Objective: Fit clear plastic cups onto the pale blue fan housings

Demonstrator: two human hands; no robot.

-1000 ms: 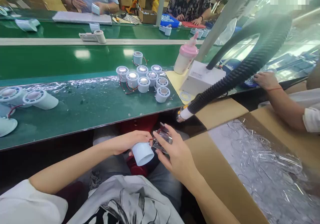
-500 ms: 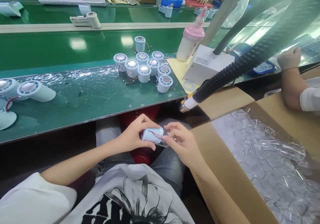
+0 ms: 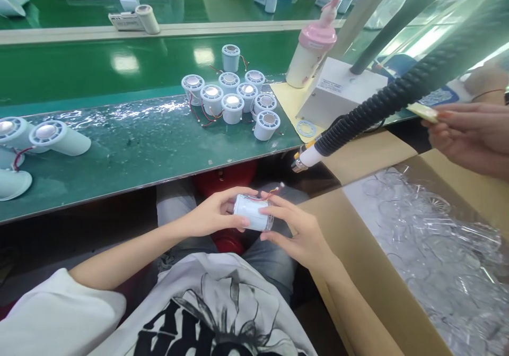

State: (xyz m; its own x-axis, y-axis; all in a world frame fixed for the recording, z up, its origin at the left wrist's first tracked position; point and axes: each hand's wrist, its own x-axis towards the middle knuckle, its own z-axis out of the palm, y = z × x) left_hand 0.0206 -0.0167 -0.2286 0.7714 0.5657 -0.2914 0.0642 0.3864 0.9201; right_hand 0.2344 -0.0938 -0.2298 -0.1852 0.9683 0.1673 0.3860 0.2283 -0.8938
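Over my lap, below the table edge, both hands hold one small white cylindrical fan housing (image 3: 252,213) lying on its side, red wire trailing from its right end. My left hand (image 3: 217,214) grips its left end. My right hand (image 3: 296,231) pinches its right end, where a clear grille piece seems to sit. A cluster of several similar white housings (image 3: 233,98) with red wires stands on the green table (image 3: 131,154) ahead of my hands.
A black corrugated hose with a white nozzle (image 3: 308,157) hangs over the table edge at right. A cardboard box of clear plastic parts (image 3: 429,239) sits right of my lap. A co-worker's hand (image 3: 465,133) reaches in at right. A pink-capped bottle (image 3: 310,53) and white box (image 3: 342,88) stand behind.
The housing has turned from open end toward me to lying on its side between both hands. The view has tilted down. The co-worker's hand has come closer, holding a small yellowish item.
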